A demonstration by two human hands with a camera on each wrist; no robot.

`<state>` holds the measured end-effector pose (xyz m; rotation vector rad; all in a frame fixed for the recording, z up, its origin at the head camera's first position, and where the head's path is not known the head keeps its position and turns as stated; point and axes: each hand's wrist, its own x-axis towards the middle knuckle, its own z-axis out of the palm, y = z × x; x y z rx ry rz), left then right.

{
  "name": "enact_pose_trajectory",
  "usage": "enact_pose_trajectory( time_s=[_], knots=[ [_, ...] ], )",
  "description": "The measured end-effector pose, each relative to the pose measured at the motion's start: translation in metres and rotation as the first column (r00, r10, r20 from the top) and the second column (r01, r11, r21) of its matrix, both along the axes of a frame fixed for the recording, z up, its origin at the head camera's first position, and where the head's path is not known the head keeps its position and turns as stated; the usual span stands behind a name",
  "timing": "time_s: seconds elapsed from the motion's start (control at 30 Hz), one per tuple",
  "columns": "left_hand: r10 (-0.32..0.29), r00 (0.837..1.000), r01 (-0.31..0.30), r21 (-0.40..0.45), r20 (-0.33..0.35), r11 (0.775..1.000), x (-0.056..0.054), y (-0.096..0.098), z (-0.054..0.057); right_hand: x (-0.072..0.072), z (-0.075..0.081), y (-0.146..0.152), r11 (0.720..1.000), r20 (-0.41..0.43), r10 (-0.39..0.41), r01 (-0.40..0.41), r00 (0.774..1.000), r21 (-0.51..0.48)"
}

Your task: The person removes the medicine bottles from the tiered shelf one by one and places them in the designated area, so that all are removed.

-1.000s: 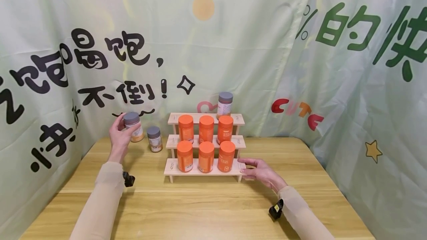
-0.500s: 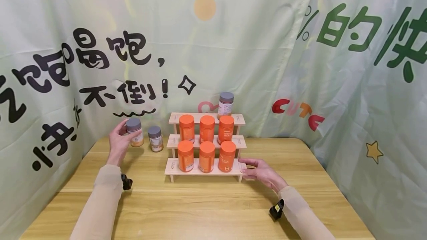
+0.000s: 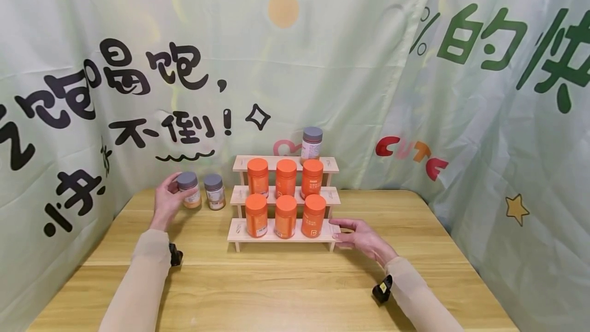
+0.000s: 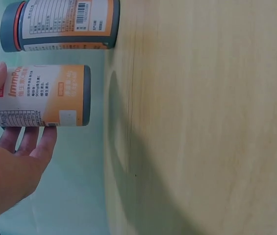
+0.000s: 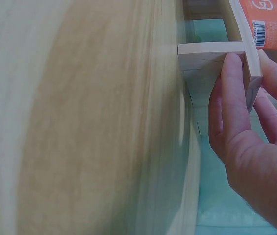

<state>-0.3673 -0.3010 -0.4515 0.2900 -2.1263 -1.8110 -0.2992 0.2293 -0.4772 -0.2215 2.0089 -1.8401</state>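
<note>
Cylindrical jar with grey lid and white-and-orange label (image 3: 189,192): hanging upright left of the rack, its base clearing the table in the left wrist view. Left hand (image 3: 167,201) is gripping it, thumb on one side, fingers curling round the other. Second grey-lidded jar (image 3: 214,193) is standing just beside it, sitting between the held jar and the rack. Pale wooden three-tier rack (image 3: 237,232): standing mid-table. Right hand (image 3: 364,240) is pinching the right end of its lowest board, fingers and thumb partly spread around the wood. Six orange cylindrical jars (image 3: 285,218) are filling the two lower tiers, three apiece. Another grey-lidded jar (image 3: 311,145) is standing at the top tier's right, an orange lid hiding its foot. Light wood-grain table (image 3: 276,291) is carrying everything; pale green printed cloth (image 3: 332,65) is hanging behind.
</note>
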Motion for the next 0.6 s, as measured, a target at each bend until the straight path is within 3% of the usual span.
enact_pose_trajectory(
  time_s=[0.6],
  knots=[
    [-0.031,0.999,0.03,0.009,0.025,0.999,-0.012,0.007,-0.01,-0.001,-0.001,0.0,1.0,0.0,-0.008,0.008,1.0,0.0]
  ],
)
